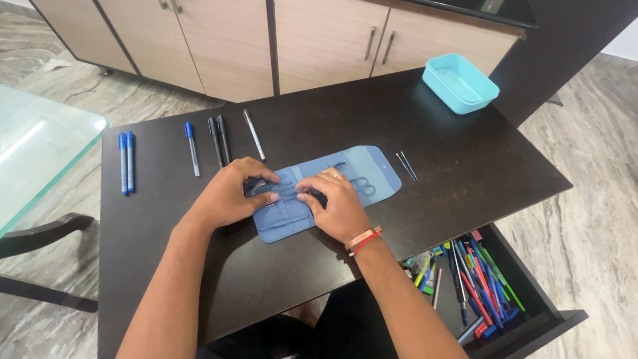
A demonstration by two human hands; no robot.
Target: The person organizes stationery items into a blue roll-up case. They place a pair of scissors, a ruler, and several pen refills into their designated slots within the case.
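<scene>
1. Pouch (372, 167), a flat blue fold-out organiser with slots, is lying open near the middle of the dark table (465, 199), its rounded flap pointing toward the far right

2. Left hand (229, 193) is pressing down on the pouch's left part, fingers curled over a dark slim tool (256, 188) that is sitting across the slots; whether it is pinching the tool or only resting on it cannot be told

3. Right hand (335, 203), wearing a ring and red and tan wristbands (363, 240), is lying on the pouch beside the left, fingertips meeting it over the same slot

4. Judging from this, the work is going best when one hand is pinning the fabric flat while the other is guiding the tool straight along its slot, without bunching the cloth

5. Scissors (362, 185) are showing in the pouch just right of the hands

6. Two blue pens (126, 161) are lying well to the left; a blue-capped pen (192, 147), two black pens (220, 139) and a white pen (253, 134) are lined up behind the pouch

7. Two thin pins (406, 165) are resting just right of the flap

8. Turquoise box (460, 82), rectangular and lidless, is sitting at the far right corner; no label is readable on it

9. Open drawer (531, 292) at lower right is holding a jumble of coloured pens
</scene>
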